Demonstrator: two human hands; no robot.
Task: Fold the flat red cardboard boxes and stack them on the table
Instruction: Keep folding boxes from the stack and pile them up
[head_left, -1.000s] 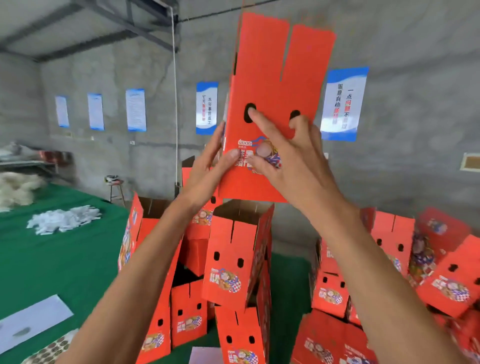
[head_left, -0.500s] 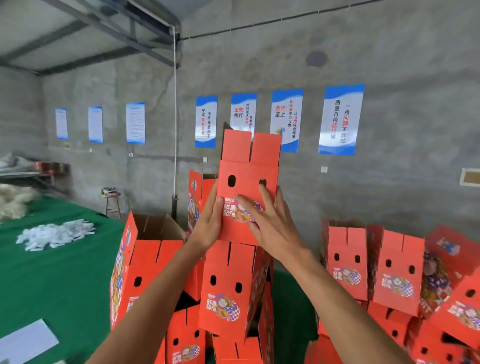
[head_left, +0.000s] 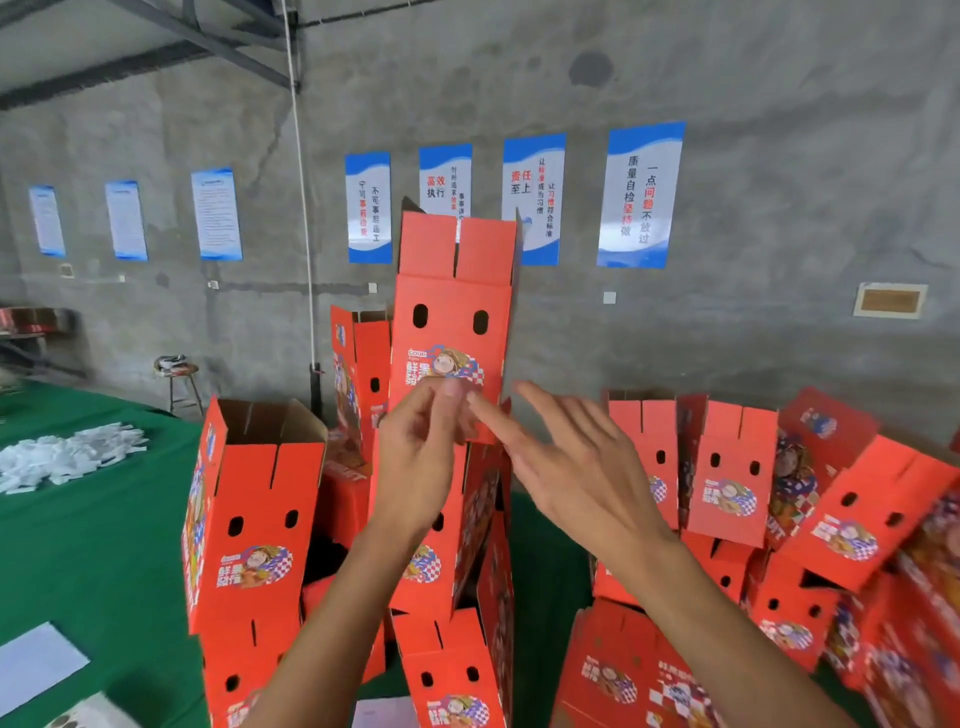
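While both hands (head_left: 415, 467) (head_left: 582, 478) hover with fingers apart, holding nothing, the top box (head_left: 449, 332) stands open-topped, its contents unseen.

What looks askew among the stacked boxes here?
The boxes on the right lie tilted and jumbled, not squared up. The top box of the middle stack stands upright, with both hands off it.

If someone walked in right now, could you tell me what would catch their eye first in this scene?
Most likely the tall stack of red boxes at the centre, its top box standing upright with flaps open. Both hands hang just in front of it, the left hand and the right hand, holding nothing. Blue posters line the grey wall behind, and a jumbled pile of boxes fills the right.
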